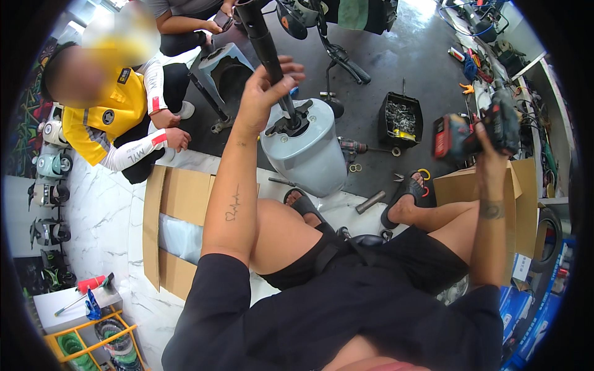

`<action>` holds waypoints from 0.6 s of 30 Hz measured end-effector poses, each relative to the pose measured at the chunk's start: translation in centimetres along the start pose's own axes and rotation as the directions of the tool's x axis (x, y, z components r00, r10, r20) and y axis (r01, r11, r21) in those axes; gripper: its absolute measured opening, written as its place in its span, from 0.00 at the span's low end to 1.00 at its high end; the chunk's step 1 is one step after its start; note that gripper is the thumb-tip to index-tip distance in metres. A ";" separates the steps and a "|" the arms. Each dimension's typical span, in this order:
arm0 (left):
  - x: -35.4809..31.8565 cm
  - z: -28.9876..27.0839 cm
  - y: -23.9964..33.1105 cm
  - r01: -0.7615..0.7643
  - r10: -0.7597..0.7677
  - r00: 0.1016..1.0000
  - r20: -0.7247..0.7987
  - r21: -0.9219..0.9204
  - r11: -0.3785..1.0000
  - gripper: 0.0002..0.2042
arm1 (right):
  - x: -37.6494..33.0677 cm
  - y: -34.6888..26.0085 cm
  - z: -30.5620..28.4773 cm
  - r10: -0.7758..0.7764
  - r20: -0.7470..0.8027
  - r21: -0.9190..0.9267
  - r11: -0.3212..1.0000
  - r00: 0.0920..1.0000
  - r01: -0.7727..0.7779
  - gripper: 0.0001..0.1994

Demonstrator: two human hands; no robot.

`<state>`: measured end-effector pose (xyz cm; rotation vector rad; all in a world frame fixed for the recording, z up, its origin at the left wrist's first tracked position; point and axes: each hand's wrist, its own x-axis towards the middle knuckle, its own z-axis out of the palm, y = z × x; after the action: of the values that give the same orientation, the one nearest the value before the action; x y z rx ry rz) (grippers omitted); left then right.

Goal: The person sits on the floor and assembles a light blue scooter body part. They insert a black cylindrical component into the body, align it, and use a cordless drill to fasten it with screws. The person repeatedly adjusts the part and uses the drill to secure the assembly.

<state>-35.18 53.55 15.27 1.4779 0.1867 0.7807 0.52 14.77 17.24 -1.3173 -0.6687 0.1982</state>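
Observation:
My left hand [263,96] is around a long black tube [263,40], its thumb across the front and its fingers stretched loosely past the far side. The tube rises at a tilt from a light grey, rounded scooter body part [309,148], which stands on the floor before my knees. Out to the right, my right hand [487,148] grips a red-and-black cordless driver [498,127]; motion blurs the tool, and its tip cannot be made out.
A black bin [401,120] of screws stands ahead right. A drill [352,146], tape rings and a metal cylinder [371,202] lie on the floor. Cardboard boxes [179,204] flank my legs. A person in yellow [102,114] crouches left; another person holds a phone [223,20].

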 end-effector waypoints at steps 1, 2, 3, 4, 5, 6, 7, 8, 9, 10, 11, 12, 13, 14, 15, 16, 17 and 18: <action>0.2 0.3 0.3 -0.053 0.047 0.997 -0.065 -0.084 0.995 0.29 | 2.0 0.1 -1.3 -0.024 -0.005 -0.032 0.999 1.000 0.024 0.23; 0.4 0.8 0.7 -0.120 0.100 0.988 -0.116 -0.174 0.977 0.28 | 3.8 0.3 -2.7 -0.048 -0.013 -0.066 0.997 0.999 0.047 0.21; 0.6 1.3 1.2 -0.188 0.162 0.973 -0.167 -0.153 0.970 0.26 | 5.8 0.8 -3.9 -0.012 -0.131 -0.187 0.982 0.991 -0.012 0.19; 0.9 1.8 1.8 -0.251 0.235 0.946 -0.224 -0.047 0.967 0.26 | 7.3 1.3 -5.3 -0.059 -0.066 -0.283 0.958 0.996 0.038 0.17; 1.2 2.2 2.6 -0.296 0.303 0.908 -0.289 0.069 0.953 0.26 | 8.8 2.2 -6.4 -0.077 -0.057 -0.350 0.935 0.995 0.053 0.17; 1.6 2.7 3.4 -0.298 0.348 0.858 -0.378 0.187 0.936 0.27 | 10.2 3.0 -7.7 -0.094 -0.045 -0.415 0.907 0.995 0.067 0.18; 2.2 2.8 4.6 -0.399 0.431 0.819 -0.379 0.163 0.902 0.27 | 11.2 4.3 -8.8 -0.100 -0.046 -0.430 0.900 0.994 0.071 0.18; 3.2 2.7 5.9 -0.427 0.445 0.778 -0.443 0.147 0.892 0.27 | 11.9 5.8 -9.7 -0.107 -0.050 -0.442 0.894 0.993 0.074 0.18; 4.2 2.5 7.6 -0.480 0.489 0.763 -0.424 0.136 0.867 0.27 | 12.6 7.4 -10.7 -0.166 -0.006 -0.440 0.886 0.986 0.146 0.19; 5.0 2.4 8.9 -0.539 0.526 0.763 -0.375 0.080 0.839 0.28 | 12.7 9.2 -11.6 -0.108 -0.094 -0.519 0.854 0.990 0.044 0.20; 5.7 2.4 10.2 -0.511 0.498 0.772 -0.395 0.082 0.856 0.28 | 12.7 11.5 -12.1 -0.097 -0.132 -0.576 0.817 0.987 0.003 0.21; 6.3 2.3 11.4 -0.520 0.507 0.778 -0.371 0.070 0.851 0.29 | 13.3 13.9 -12.3 -0.059 -0.220 -0.629 0.771 0.974 -0.095 0.23; 7.4 2.5 12.3 -0.453 0.487 0.782 -0.388 0.182 0.873 0.29 | 12.5 16.7 -12.6 -0.068 -0.174 -0.490 0.871 0.982 -0.026 0.25; 8.5 2.7 12.9 -0.365 0.458 0.782 -0.423 0.286 0.886 0.25 | 12.0 19.5 -12.9 -0.075 -0.222 -0.551 0.832 0.972 -0.061 0.25; 9.0 3.1 13.4 -0.284 0.405 0.778 -0.480 0.307 0.908 0.25 | 11.5 22.4 -13.1 -0.068 -0.225 -0.475 0.879 0.972 -0.048 0.26; 9.7 3.4 13.8 -0.166 0.329 0.757 -0.565 0.320 0.933 0.24 | 10.9 25.2 -13.4 -0.068 -0.250 -0.466 0.883 0.966 -0.059 0.27; 10.1 3.9 13.6 -0.152 0.322 0.711 -0.625 0.310 0.939 0.25 | 10.3 28.0 -13.6 0.058 -0.278 -0.313 0.938 0.959 -0.148 0.25; 10.5 4.2 13.6 -0.126 0.325 0.667 -0.671 0.328 0.936 0.24 | 9.7 30.6 -13.7 0.040 -0.306 -0.373 0.914 0.951 -0.159 0.25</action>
<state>-29.79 54.75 32.02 1.3721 0.7356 1.5860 22.99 16.37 -9.48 -1.7311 -0.3958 -0.0563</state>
